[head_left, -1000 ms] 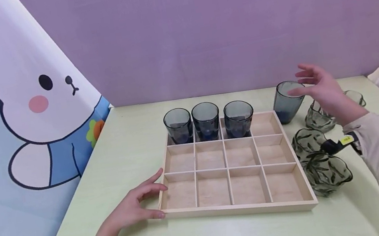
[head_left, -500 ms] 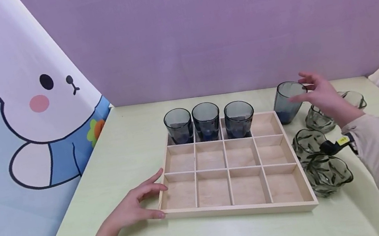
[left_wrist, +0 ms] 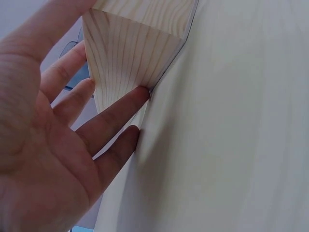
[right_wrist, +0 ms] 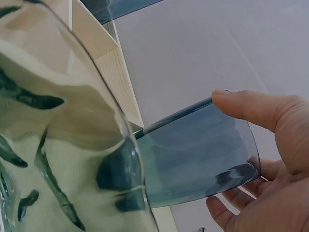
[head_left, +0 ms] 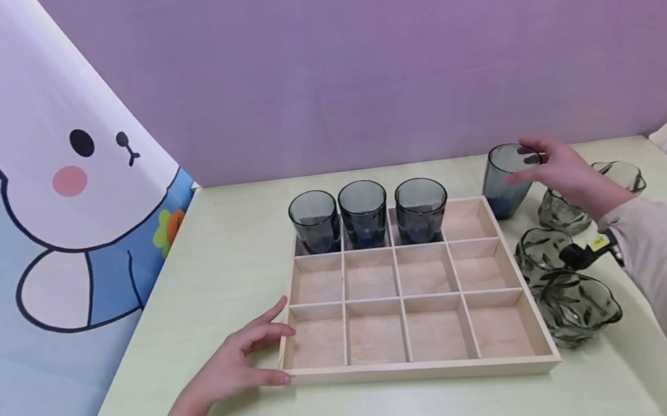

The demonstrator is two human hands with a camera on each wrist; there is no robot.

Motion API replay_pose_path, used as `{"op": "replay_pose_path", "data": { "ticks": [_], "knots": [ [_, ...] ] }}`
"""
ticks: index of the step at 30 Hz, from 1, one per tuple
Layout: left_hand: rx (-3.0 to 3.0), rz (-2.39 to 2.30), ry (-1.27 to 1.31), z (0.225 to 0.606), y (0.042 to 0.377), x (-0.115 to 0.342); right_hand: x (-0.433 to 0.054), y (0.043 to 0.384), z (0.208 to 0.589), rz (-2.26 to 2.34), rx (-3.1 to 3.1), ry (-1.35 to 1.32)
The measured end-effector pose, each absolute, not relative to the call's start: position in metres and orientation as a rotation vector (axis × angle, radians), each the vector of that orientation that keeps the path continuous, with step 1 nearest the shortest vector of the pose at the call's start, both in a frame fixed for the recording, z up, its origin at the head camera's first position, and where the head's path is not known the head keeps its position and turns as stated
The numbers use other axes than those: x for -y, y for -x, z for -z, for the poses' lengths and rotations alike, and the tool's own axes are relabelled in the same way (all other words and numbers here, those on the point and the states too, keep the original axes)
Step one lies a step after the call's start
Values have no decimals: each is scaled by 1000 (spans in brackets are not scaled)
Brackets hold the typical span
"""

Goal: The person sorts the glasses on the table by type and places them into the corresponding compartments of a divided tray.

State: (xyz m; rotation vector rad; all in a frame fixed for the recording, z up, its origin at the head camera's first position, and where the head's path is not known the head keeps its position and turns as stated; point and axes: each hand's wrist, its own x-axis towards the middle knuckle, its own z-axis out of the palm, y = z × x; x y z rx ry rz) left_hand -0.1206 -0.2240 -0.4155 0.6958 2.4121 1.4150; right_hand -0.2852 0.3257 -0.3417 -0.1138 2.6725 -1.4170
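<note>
My right hand is at a blue-grey glass tumbler that stands right of the tray's back corner. In the right wrist view, the thumb lies on one side of this tumbler near the rim and the fingers on the other, pinching it. The left hand rests against the left front corner of a wooden compartment tray, fingers spread. Its fingertips touch the tray's side wall in the left wrist view. Three matching tumblers occupy the back row's left compartments.
Several greenish wavy glass bowls stand along the tray's right side, the nearest one by its front right corner. Another bowl fills the left of the right wrist view. A purple backdrop rises behind the table.
My right hand has come down and leftward onto the tumbler's rim, its fingers closing in on the glass. The left hand and the tray have stayed put.
</note>
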Motion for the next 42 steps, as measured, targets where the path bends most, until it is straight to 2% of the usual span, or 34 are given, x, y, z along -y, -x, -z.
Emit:
{"op": "replay_pose_path", "data": {
  "ticks": [28,42],
  "knots": [
    [-2425,-1409,-697,416,120,224,-324,279,343,1453,-2740,42],
    [-2426,-1415,-692,414,120,223,-319,268,323,1612,-2744,-37]
  ]
}}
